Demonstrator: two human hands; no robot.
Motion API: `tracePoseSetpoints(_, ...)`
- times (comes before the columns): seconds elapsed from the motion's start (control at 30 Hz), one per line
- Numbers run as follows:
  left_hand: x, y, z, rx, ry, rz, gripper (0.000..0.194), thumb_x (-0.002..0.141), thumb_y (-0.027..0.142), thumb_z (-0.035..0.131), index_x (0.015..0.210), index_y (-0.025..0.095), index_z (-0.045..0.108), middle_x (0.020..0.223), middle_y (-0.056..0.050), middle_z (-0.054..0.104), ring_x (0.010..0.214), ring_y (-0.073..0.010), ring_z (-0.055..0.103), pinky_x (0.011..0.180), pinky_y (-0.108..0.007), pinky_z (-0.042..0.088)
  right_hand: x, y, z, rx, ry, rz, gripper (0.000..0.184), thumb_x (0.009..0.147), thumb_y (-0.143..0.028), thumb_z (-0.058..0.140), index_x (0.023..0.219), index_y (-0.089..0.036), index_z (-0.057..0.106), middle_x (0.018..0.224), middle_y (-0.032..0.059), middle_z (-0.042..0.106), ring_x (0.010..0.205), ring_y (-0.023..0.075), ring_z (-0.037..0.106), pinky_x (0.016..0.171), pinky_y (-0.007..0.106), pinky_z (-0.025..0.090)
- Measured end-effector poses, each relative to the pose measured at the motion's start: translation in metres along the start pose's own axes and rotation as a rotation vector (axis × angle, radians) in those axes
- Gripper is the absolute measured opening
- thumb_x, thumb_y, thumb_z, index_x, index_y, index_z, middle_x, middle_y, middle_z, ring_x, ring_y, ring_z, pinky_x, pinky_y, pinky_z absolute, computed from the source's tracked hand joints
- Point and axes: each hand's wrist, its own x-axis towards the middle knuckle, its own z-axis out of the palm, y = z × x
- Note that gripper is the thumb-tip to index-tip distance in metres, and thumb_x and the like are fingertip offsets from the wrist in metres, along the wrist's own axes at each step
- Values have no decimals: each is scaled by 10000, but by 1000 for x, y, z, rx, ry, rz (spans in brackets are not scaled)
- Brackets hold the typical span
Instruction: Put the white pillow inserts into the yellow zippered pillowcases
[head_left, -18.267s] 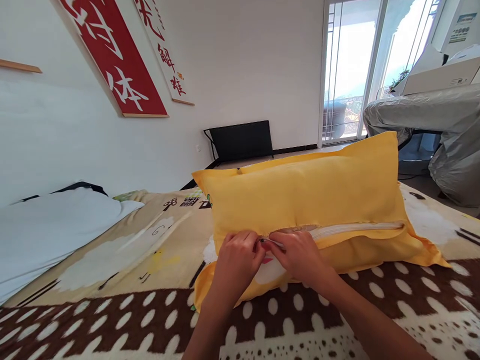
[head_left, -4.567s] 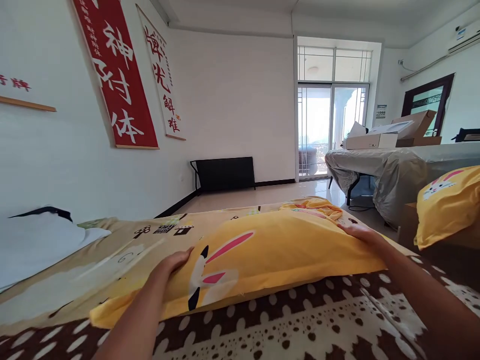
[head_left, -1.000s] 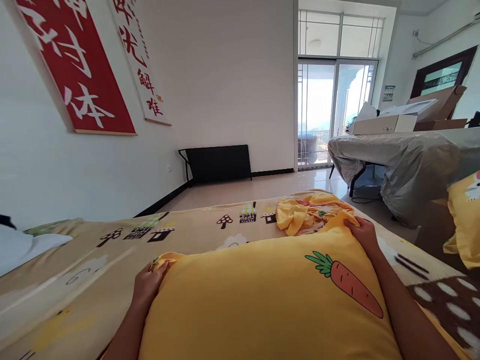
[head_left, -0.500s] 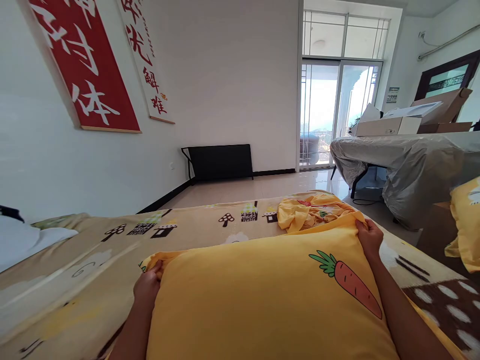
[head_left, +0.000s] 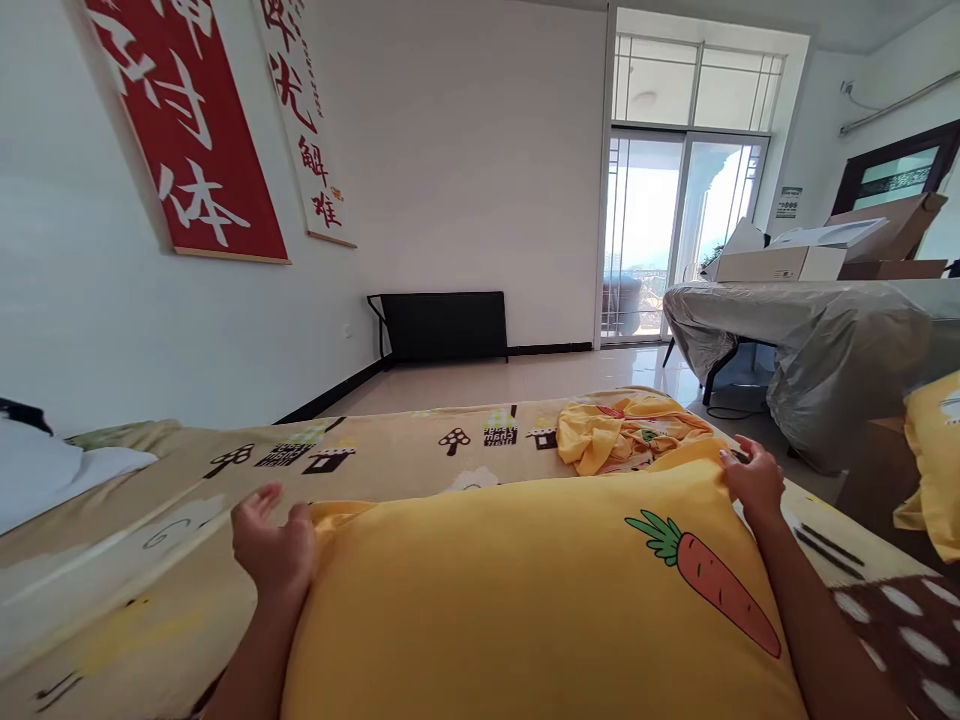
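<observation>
A plump yellow pillow (head_left: 480, 590) with a printed carrot fills the lower middle of the head view, lying on the bed. At its far left corner, my left hand (head_left: 274, 540) is open, fingers raised and apart, the thumb side close to the pillow. By the far right corner, my right hand (head_left: 754, 480) is also open, its fingers spread beside the fabric. Neither hand grips the cloth. Just beyond the pillow lies a crumpled yellow cloth (head_left: 630, 430) with printed patterns. The pillow's near edge runs out of view.
The bed's beige patterned sheet (head_left: 405, 450) spreads under everything. Another yellow pillow (head_left: 934, 460) is at the right edge, and something white (head_left: 45, 470) lies at the left. Behind stand a plastic-covered table (head_left: 810, 330) with cardboard boxes (head_left: 799, 262) and a black folded panel (head_left: 446, 327).
Both hands have let go of the pillow's far corners and opened. The left hand has moved outward to the left, the right slightly outward. The view has tilted a little.
</observation>
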Motion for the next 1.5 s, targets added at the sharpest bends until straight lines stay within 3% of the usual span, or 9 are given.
tracePoseSetpoints(0.03,-7,20,-7,-53,-39,86,417,792,239,497,1201,173,459,1315,-94,548,1211,-223,509,1003,-362,422,-5,-17,-8,-18,-41,-31,553,665,-447,539,1092,-109,636,1078,182,638,1024,332,569,884,485,432)
tracePoseSetpoints(0.1,-30,63,-22,-212,-305,376,371,862,325,460,1209,204,507,1335,-60,545,1253,-219,474,1057,-366,377,-29,-60,-25,49,-275,-212,513,741,-466,516,1145,-169,620,1179,130,621,1105,293,552,956,458,411)
tracePoseSetpoints(0.23,-101,129,-38,47,-767,818,445,910,414,397,1340,307,442,1373,8,517,1273,-186,458,1075,-371,367,-109,-141,-46,91,-649,-649,513,889,-487,429,1362,-289,446,1412,33,457,1322,229,376,1086,438,302)
tracePoseSetpoints(0.37,-145,136,-17,197,-1134,1018,467,959,354,278,1408,269,371,1449,-3,412,1340,-149,364,1129,-348,285,-158,-162,-37,-55,-1038,-821,584,924,-515,361,1452,-274,302,1497,27,316,1388,213,259,1137,426,209)
tracePoseSetpoints(0.5,-140,112,13,304,-1279,876,522,938,495,268,1402,287,384,1481,4,348,1375,-184,300,1147,-393,230,-154,-147,-13,-147,-1099,-772,563,934,-549,280,1409,-271,396,1471,30,367,1368,214,302,1128,427,209)
tracePoseSetpoints(0.63,-128,95,24,342,-1308,762,543,921,548,251,1409,335,360,1501,37,305,1393,-188,258,1158,-406,178,-139,-129,2,-180,-1056,-757,552,931,-557,267,1371,-282,453,1431,32,432,1341,222,346,1108,436,231)
tracePoseSetpoints(1.1,-70,27,15,417,-1174,417,623,887,587,260,1393,257,412,1467,13,386,1364,-214,314,1150,-388,196,-88,-56,19,-307,-1008,-506,594,925,-543,173,1249,-240,569,1311,57,561,1223,251,483,1049,458,298)
tracePoseSetpoints(1.33,-47,-17,6,212,-1153,216,669,861,630,286,1373,232,451,1449,-2,418,1351,-236,344,1102,-344,315,-64,-11,19,-235,-1002,-371,604,898,-554,209,1145,-213,643,1269,66,596,1198,260,512,1069,418,305)
tracePoseSetpoints(1.5,-39,-33,3,148,-1162,85,642,848,627,305,1313,247,530,1275,-25,603,1248,-256,480,1007,-348,427,-53,28,15,-266,-961,-117,612,849,-584,295,1201,-204,622,1332,50,542,1267,251,460,1084,398,315)
